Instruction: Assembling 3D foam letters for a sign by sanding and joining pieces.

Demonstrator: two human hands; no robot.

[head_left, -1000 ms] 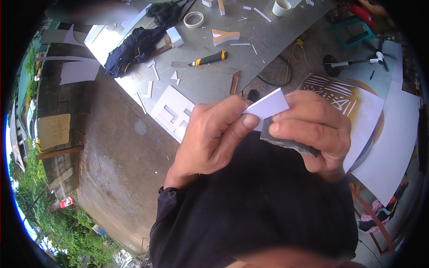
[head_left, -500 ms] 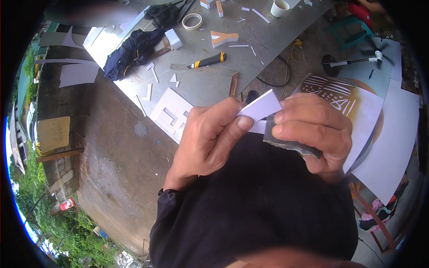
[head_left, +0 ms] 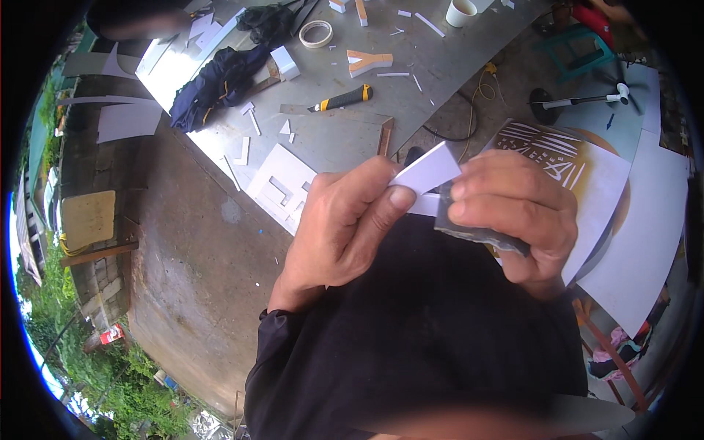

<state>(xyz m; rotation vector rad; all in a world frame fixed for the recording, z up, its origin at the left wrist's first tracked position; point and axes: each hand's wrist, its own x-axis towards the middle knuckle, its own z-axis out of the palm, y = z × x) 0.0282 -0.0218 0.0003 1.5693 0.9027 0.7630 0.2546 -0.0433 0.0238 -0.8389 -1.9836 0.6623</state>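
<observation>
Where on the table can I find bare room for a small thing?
Bare tabletop shows between the white block and the utility knife, and right of the Y-shaped piece, below the white cup. It is crowded beside the cut-out board, where white scraps lie.

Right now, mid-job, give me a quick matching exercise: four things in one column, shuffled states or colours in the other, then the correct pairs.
1. White piece
2. Utility knife
3. Dark grey sheet
4. Tape roll

A. Held in the right hand
B. Ring-shaped, cream
C. Yellow and black
D. Pinched in the left hand

Pairs: 1-D, 2-C, 3-A, 4-B
</observation>
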